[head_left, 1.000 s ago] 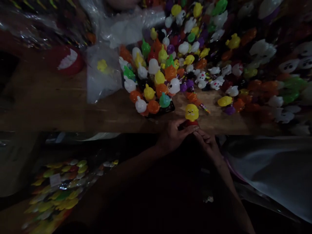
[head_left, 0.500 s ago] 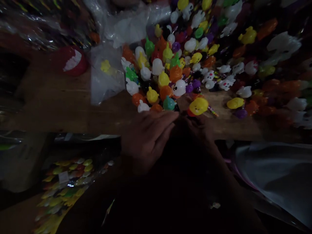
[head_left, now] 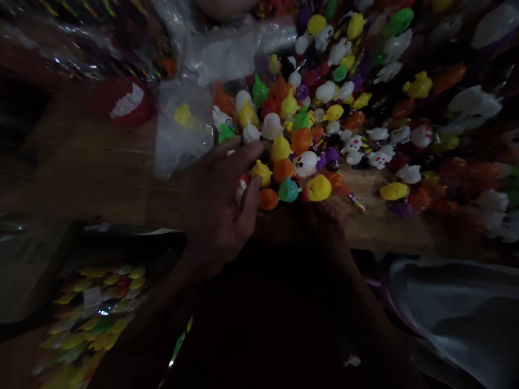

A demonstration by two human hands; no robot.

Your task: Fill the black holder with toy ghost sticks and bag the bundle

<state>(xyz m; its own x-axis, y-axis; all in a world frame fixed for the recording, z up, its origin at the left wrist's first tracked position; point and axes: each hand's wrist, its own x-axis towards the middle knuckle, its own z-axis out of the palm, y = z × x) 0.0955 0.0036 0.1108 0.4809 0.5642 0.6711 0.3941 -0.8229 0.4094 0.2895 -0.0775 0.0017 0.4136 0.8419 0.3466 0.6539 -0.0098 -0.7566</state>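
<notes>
Many small plastic animal-head toys lie in a dense group on the wooden table. My left hand [head_left: 223, 202] lies against the group's left side, fingers apart around a yellow toy with knobs [head_left: 261, 173] and an orange round one [head_left: 268, 199]. At the table's front edge, my right hand [head_left: 330, 219] is closed in deep shadow under a yellow toy head with a red base [head_left: 318, 188], seemingly gripping its lower part, which is hidden. Beside that head are a teal toy [head_left: 288, 190] and a white toy with a black nose [head_left: 306, 163].
A clear plastic bag [head_left: 184, 146] with a yellow piece lies left of the toys, beside a red bowl [head_left: 135, 108] holding something white. More toys heap at the right. Below the table are a bag of colourful toys [head_left: 101, 324] and a pale sheet [head_left: 446, 313].
My left hand has moved left, away from my right hand, and its fingers have spread around the toys' left side. The yellow toy head has shifted left beside the teal toy. The view has shifted slightly.
</notes>
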